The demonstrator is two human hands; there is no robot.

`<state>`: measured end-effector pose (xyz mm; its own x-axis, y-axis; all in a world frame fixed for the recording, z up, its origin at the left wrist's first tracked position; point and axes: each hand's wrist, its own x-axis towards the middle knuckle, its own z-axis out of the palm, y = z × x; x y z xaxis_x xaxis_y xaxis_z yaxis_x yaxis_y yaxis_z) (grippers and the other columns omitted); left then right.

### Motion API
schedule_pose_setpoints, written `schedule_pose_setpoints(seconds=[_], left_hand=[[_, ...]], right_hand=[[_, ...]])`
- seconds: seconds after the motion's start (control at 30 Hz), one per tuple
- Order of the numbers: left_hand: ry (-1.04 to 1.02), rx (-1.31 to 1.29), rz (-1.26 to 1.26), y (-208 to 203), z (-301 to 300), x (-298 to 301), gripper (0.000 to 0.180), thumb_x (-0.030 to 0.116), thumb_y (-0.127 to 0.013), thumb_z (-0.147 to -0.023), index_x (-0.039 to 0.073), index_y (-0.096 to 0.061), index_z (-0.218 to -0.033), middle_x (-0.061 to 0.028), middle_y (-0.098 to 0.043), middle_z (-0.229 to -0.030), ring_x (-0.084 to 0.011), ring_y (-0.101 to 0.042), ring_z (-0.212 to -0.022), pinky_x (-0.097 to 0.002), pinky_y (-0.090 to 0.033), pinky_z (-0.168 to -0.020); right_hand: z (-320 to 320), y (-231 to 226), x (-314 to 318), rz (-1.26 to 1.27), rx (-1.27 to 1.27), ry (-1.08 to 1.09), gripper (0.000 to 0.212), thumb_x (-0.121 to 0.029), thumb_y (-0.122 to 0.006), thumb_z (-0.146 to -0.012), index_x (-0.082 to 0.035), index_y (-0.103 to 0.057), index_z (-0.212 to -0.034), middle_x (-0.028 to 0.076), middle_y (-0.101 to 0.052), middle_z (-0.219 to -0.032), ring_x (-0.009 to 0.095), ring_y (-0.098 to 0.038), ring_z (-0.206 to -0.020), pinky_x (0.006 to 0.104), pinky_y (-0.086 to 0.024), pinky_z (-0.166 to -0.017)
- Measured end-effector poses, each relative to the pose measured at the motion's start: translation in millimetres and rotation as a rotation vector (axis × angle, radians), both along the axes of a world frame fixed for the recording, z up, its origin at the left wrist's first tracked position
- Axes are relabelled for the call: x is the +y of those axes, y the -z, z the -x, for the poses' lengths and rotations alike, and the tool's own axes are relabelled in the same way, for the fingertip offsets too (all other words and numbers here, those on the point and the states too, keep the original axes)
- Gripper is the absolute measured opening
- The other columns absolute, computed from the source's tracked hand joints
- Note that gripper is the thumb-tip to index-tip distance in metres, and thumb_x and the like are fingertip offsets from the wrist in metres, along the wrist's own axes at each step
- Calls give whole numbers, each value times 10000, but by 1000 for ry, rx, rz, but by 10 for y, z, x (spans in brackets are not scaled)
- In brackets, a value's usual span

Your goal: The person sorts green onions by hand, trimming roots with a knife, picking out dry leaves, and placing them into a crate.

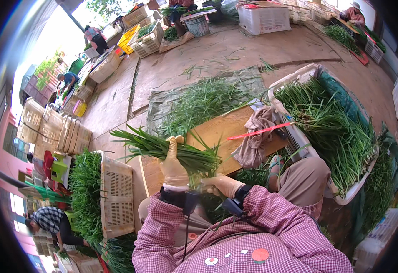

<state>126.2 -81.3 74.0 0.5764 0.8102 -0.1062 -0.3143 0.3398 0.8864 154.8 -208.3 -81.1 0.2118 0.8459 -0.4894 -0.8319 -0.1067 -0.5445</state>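
Left hand [174,167] clamps gathered bunch [192,157] over board [217,129], left edge; right hand [226,185] alongside, grip unclear; stalks [340,141] in crate [344,199] apparently remain unbunched.

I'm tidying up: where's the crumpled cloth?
In the head view, right of centre, the cloth lies on the wooden board, beside the right-hand crate of greens.

Through my remote feed I see pink-and-white checked sleeves [281,214], thin pale gloves [174,168], black wrist straps [171,196] with boxy dark modules [191,202] — one trailing a thin cable [186,239] — and beige trousers [306,179].
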Motion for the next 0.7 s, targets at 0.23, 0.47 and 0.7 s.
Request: schedule_pose_setpoints(seconds=[0.23, 0.47, 0.7], left_hand=[[-38, -19, -71, -353, 197, 374, 221, 228, -624, -1003, 15, -682, -1001, -90, -713, -931, -179, -666, -815, -324, -560, -727], [18, -16, -156, -541, 235, 361, 177, 170, -645, -987, -2, -689, -980, -113, -718, -919, -183, -667, -770, -319, -562, -680], [129, 124, -204, -352, 191, 225, 161, 140, -652, -973, -14, -698, -980, -102, -726, -877, -177, -683, -770, -296, -559, -681]], right_hand=[[2, 603, -223, 148, -1002, -125, 354, -381, -605, -959, -73, -684, -1113, 159, -711, -926, 287, -686, -831, 387, -526, -749], [-187, 251, -559, 719, -1419, -1114, 539, -461, -678, -810, -92, -712, -1201, 140, -714, -1177, 322, -678, -1110, 445, -540, -912], [-340, -1452, -244, -308, -1320, 297, 508, -195, -707, -915, -41, -527, -1364, 170, -664, -1172, 288, -652, -1102, 375, -512, -947]])
